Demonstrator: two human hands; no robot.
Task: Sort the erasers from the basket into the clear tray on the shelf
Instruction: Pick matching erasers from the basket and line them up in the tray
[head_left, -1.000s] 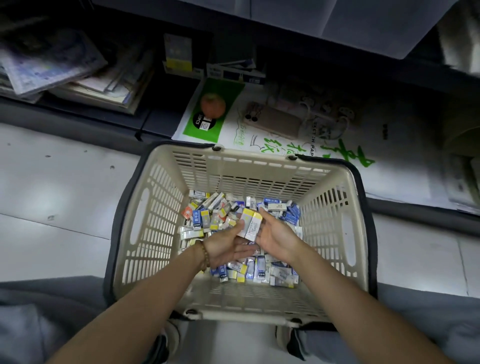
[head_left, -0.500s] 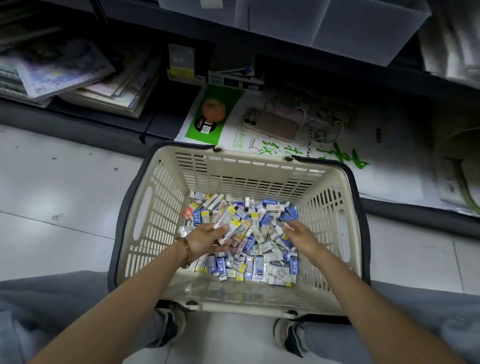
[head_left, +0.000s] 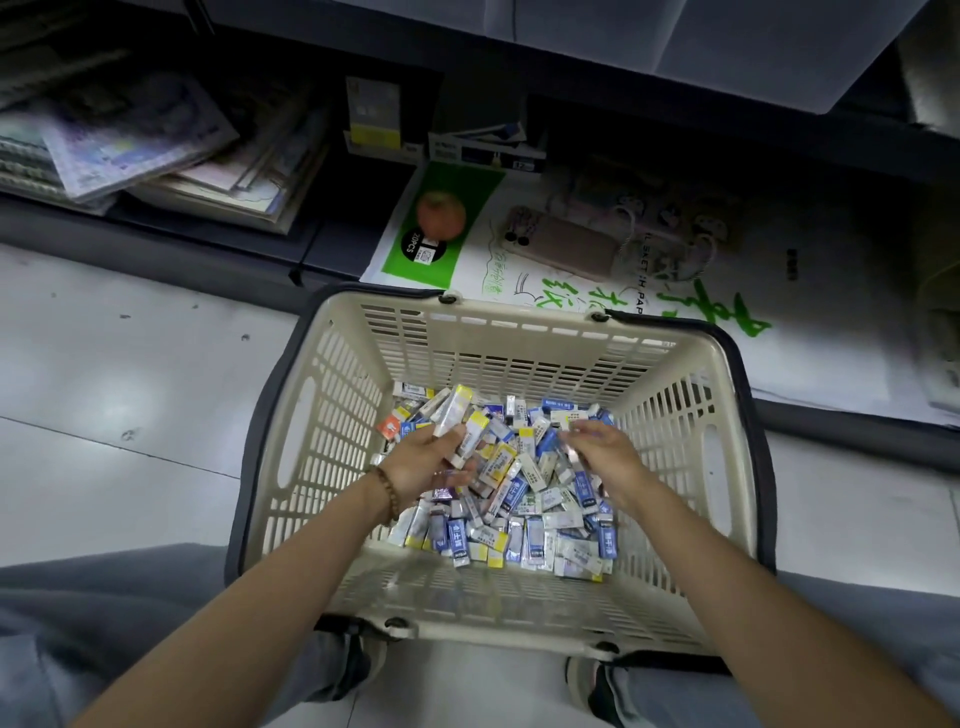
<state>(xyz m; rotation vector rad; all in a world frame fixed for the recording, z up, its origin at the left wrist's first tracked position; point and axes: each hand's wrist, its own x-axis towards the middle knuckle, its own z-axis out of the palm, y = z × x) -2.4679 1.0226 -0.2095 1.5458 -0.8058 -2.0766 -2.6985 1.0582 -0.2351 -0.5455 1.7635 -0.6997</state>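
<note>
A cream plastic basket (head_left: 322, 415) stands on the floor between my feet, its bottom covered by a heap of small wrapped erasers (head_left: 530, 519) in blue, yellow and white. My left hand (head_left: 423, 462), with a bead bracelet at the wrist, holds a bunch of yellow-ended erasers (head_left: 460, 421) above the heap's left side. My right hand (head_left: 602, 457) is down in the heap's right side, fingers curled among the erasers; whether it holds one is unclear. The clear tray (head_left: 727, 47) shows at the top on the shelf.
Under the shelf lie a green-and-white printed bag (head_left: 779, 332), a pink phone case (head_left: 566, 249), small boxes (head_left: 374, 119) and a stack of magazines (head_left: 156, 150). Pale tiled floor (head_left: 130, 395) spreads to the left and right. My knees frame the basket's near side.
My left hand has lifted its bunch of erasers a little higher. My right hand has moved from the heap's right edge toward the middle and curled its fingers into the erasers.
</note>
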